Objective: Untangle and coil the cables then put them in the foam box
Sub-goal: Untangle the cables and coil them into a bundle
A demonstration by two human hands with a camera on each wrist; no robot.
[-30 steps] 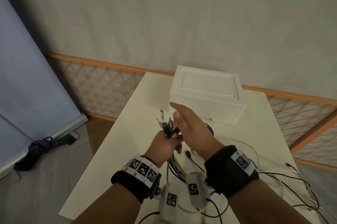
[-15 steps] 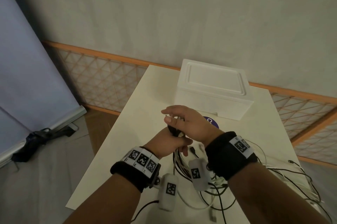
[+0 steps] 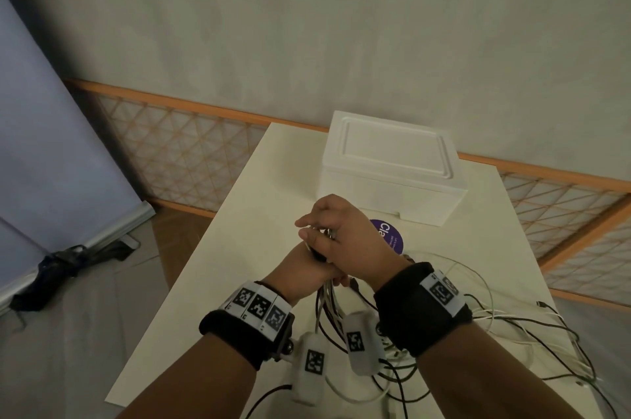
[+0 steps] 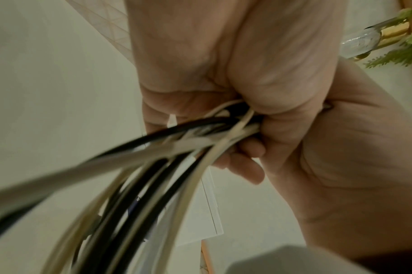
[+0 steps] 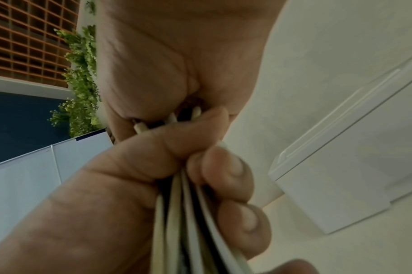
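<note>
Beneath our hands lies the pale table (image 3: 239,248), and on it, just beyond our knuckles, sits the white foam box (image 3: 392,176) with its lid on. Nearer to us and off to our right, loose black and white cables (image 3: 512,323) sprawl across the tabletop in tangled loops. Between the box and our right wrist a round purple sticker (image 3: 389,236) shows on the table, partly covered by that hand. Our left hand (image 3: 300,268) is clenched around a bundle of cables (image 4: 176,148), black and cream strands gathered together, which trail down from the fist toward our forearms. Our right hand (image 3: 345,241) sits on top of the left, its fingers (image 5: 223,170) curled over the upper end of the same bundle, so both hands grasp it, pressed against each other above the table.
</note>
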